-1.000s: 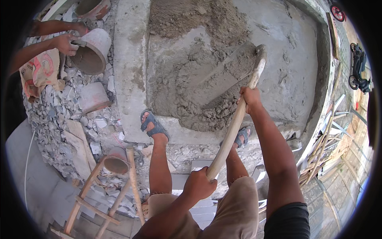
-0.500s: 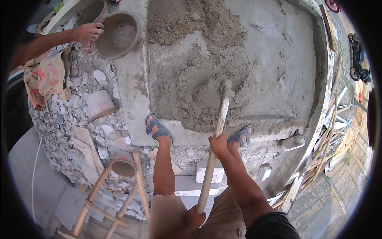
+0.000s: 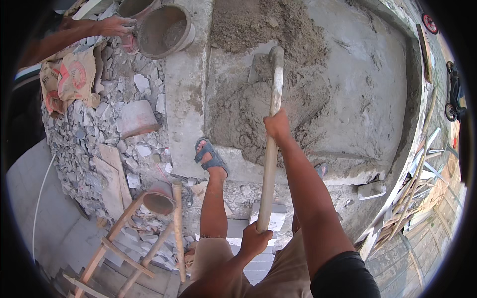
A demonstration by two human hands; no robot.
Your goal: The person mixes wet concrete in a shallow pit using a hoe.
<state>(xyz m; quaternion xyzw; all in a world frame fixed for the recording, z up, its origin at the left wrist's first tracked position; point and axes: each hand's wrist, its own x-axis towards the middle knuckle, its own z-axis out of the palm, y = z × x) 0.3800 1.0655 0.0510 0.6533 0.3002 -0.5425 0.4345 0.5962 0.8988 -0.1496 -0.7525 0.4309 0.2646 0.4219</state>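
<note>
Both my hands grip the long wooden handle of a hoe (image 3: pixel 271 164). My right hand (image 3: pixel 277 125) is wrapped around its upper middle, and my left hand (image 3: pixel 256 239) closes on the near end by my legs. At the far end, the hoe's blade (image 3: pixel 258 68) rests at the upper edge of a heap of wet grey mortar (image 3: pixel 248 114); part of the blade is hidden by mortar. Drier sandy mix (image 3: pixel 243 25) lies beyond it. My sandalled left foot (image 3: pixel 211 156) stands on the concrete rim, while my right foot (image 3: pixel 322 170) is mostly covered by my arm.
At upper left a co-worker's hand (image 3: pixel 117 26) is beside a bucket (image 3: pixel 165 31) holding some mortar. Rubble (image 3: pixel 89 154), paper sacks (image 3: pixel 74 79), a wooden frame (image 3: pixel 114 233) and another bucket (image 3: pixel 159 197) lie left. Timber scraps (image 3: pixel 407 198) and a motorbike (image 3: pixel 453 92) are right.
The hoe has gone forward, its head now farther from me, and both my hands have moved forward with it. The co-worker's hand has come off the bucket's rim. The view has shifted slightly.
</note>
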